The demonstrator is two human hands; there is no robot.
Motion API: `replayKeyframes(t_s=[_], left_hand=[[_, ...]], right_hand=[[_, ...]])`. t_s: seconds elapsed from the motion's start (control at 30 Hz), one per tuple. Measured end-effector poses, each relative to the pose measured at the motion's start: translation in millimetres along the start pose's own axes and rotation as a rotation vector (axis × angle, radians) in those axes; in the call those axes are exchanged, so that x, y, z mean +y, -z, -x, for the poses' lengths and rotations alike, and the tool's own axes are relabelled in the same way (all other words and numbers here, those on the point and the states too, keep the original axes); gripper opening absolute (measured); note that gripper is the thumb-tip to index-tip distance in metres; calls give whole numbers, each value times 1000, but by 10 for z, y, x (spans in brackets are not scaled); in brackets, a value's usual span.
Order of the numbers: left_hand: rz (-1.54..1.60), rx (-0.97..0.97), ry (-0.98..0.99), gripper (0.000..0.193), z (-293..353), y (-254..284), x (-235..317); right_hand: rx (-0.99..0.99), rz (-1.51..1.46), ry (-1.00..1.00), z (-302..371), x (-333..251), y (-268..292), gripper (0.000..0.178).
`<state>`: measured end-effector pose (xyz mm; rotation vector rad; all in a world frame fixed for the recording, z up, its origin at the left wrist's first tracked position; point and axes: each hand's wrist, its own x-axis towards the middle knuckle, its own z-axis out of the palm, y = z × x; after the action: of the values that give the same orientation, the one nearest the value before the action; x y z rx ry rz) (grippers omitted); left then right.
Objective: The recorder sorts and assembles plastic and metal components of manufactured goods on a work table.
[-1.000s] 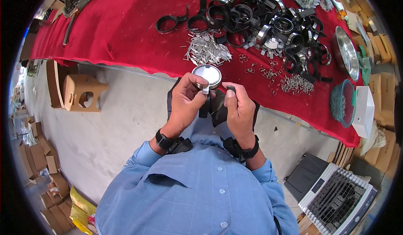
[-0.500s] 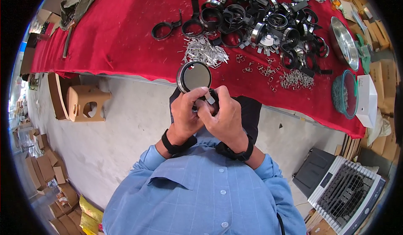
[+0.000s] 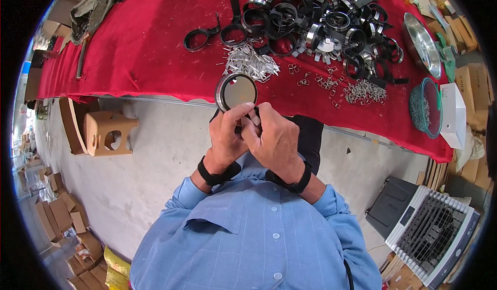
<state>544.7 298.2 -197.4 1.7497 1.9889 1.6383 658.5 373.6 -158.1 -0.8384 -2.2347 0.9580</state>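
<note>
My left hand (image 3: 225,134) and my right hand (image 3: 273,139) are pressed together in front of my chest, both gripping the lower edge of a round mirror (image 3: 236,91) with a dark metal rim. The mirror stands above my fingers, face up toward me, just over the near edge of the red-covered table (image 3: 150,52). My right fingertips pinch at the mirror's bottom fitting, which my fingers hide. Beyond it lie a heap of small silvery metal strips (image 3: 249,62) and a pile of black and silver rings and clamps (image 3: 316,18).
A steel bowl (image 3: 422,44) and a green mesh-covered bowl (image 3: 425,106) sit at the table's right end beside a white box (image 3: 455,114). A cardboard stool (image 3: 106,130) stands on the concrete floor at left; a white fan heater (image 3: 432,233) at right. Cardboard boxes line the left edge.
The mirror has turned from tilted toward a more face-on position and my hands have closed tighter around its lower edge; the view has shifted slightly.
</note>
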Motion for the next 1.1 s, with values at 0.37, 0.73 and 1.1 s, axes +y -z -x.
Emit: replayKeyframes(t_s=[0.37, 0.73, 1.1], left_hand=[[608, 160, 196, 36, 9, -3, 153], [415, 188, 72, 40, -14, -67, 125], [72, 72, -122, 56, -96, -15, 127]], right_hand=[[-45, -649, -240, -15, 186, 316, 18], [-63, -504, -16, -24, -21, 280, 37], [89, 17, 152, 14, 19, 139, 22]])
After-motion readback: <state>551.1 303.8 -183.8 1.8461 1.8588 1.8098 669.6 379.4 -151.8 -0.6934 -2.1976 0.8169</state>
